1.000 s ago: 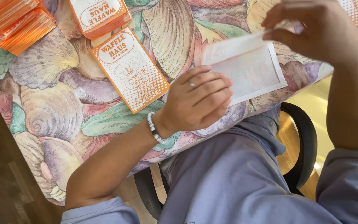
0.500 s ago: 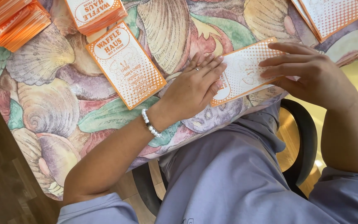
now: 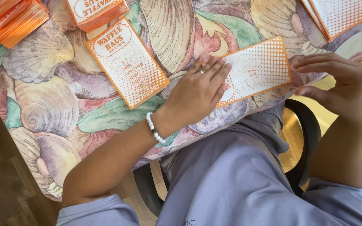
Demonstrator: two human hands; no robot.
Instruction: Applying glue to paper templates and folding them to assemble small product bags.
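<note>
head | my left hand (image 3: 197, 90) lies flat, fingers spread, pinning the left end of orange dotted card (image 3: 256, 69) on counter (image 3: 42, 104) | right hand (image 3: 340, 83) open, empty, just off card's right end | card's long axis runs left-right between both grips; left nearer

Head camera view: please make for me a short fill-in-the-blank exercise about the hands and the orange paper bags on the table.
1. The left hand lies flat on the orange and white ____.
2. The left wrist wears a white beaded ____.
3. The right hand is open and holds ____.
4. The tablecloth is printed with large ____.

Missing words: bag; bracelet; nothing; seashells
</note>
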